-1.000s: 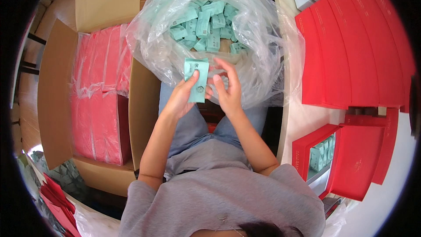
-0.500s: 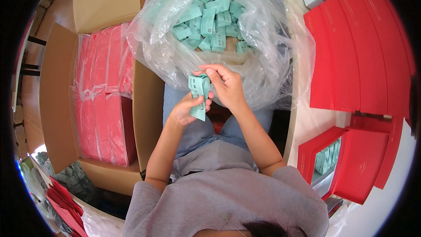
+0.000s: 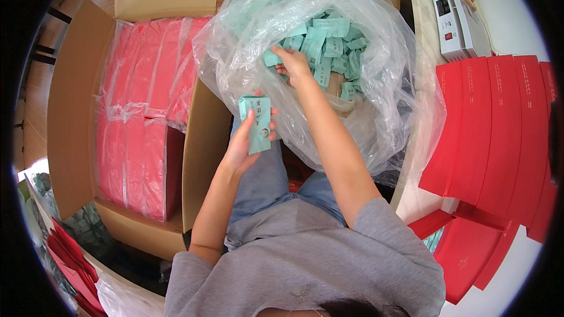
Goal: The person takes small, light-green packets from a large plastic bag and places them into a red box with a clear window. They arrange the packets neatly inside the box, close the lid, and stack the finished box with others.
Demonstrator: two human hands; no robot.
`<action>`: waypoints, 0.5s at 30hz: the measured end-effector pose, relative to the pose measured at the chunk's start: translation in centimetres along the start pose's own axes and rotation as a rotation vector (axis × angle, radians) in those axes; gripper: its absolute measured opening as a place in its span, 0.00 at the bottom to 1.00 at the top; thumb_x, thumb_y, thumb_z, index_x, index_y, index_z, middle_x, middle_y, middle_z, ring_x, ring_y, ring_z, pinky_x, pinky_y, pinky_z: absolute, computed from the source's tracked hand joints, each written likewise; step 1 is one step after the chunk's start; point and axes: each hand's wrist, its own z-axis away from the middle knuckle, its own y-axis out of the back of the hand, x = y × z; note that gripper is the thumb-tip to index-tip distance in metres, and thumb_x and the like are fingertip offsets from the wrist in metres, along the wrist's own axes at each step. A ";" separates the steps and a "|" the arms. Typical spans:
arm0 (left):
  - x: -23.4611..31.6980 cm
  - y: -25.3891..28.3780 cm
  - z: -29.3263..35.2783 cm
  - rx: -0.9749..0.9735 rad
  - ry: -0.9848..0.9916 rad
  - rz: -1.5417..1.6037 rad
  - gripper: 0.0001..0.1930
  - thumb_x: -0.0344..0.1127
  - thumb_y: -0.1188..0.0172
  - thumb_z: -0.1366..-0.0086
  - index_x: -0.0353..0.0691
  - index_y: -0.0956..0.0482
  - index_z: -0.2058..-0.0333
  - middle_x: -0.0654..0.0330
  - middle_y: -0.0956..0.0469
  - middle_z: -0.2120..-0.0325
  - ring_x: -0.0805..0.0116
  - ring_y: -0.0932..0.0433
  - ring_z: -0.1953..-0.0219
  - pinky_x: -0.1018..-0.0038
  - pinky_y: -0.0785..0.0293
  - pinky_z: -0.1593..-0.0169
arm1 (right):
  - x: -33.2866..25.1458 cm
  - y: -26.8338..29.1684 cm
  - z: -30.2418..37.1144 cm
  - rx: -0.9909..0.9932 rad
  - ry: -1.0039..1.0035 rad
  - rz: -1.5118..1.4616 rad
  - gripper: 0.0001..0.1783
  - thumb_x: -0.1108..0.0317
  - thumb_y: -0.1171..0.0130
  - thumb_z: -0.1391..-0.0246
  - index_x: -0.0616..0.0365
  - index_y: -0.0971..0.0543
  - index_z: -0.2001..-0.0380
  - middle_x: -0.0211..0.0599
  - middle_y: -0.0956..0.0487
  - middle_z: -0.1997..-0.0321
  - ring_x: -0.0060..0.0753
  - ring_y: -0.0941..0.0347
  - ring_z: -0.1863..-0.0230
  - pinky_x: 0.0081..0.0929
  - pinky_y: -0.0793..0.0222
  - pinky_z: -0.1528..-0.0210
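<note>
My left hand (image 3: 242, 141) is closed around a small mint-green sachet (image 3: 256, 126) with dark printing, held upright over my lap. Thumb in front, fingers behind; whether more than one sachet is in that grip I cannot tell. Up at the near left of a large clear plastic bag (image 3: 232, 64), my right hand (image 3: 293, 66) reaches into the mouth with bent fingers. Between its thumb and fingertips is the edge of another mint-green sachet (image 3: 271, 57). Many loose sachets (image 3: 333, 27) of the same kind lie heaped in the bag, with a brown patch showing among them.
To the left stands an open cardboard box (image 3: 202, 158) packed with plastic-wrapped red boxes (image 3: 134, 155). A counter on the right bears overlapping red panels (image 3: 484, 123), a white machine (image 3: 460, 20) and an opened red box (image 3: 470, 252). Red bags (image 3: 70, 264) lie at lower left.
My right hand has left the sachet in my left hand and moved up into the bag's mouth. The left hand keeps its sachet, now turned print outward. The whole view has shifted.
</note>
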 end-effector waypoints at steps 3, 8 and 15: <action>0.0 -0.3 -1.2 0.076 -0.060 -0.108 0.27 0.51 0.57 0.29 0.51 0.48 0.35 0.58 0.29 0.52 0.71 0.30 0.58 0.71 0.30 0.56 | 0.4 2.0 2.5 -0.010 -0.001 -0.029 0.22 0.60 0.34 0.53 0.68 0.25 0.62 0.34 0.22 0.69 0.31 0.27 0.72 0.26 0.32 0.71; -1.8 -0.7 -3.9 0.256 -0.220 -0.326 0.26 0.52 0.59 0.28 0.45 0.45 0.38 0.57 0.30 0.50 0.65 0.31 0.47 0.66 0.33 0.44 | 2.4 3.4 11.8 0.292 0.525 0.147 0.17 0.68 0.36 0.53 0.64 0.25 0.59 0.40 0.22 0.60 0.35 0.26 0.61 0.31 0.31 0.57; -0.9 -3.7 -4.5 0.018 -0.035 -0.165 0.29 0.49 0.51 0.31 0.37 0.46 0.40 0.52 0.32 0.46 0.65 0.30 0.47 0.64 0.30 0.45 | 1.1 3.9 20.9 0.049 1.005 0.524 0.09 0.72 0.44 0.45 0.61 0.23 0.60 0.37 0.23 0.52 0.27 0.29 0.53 0.26 0.35 0.50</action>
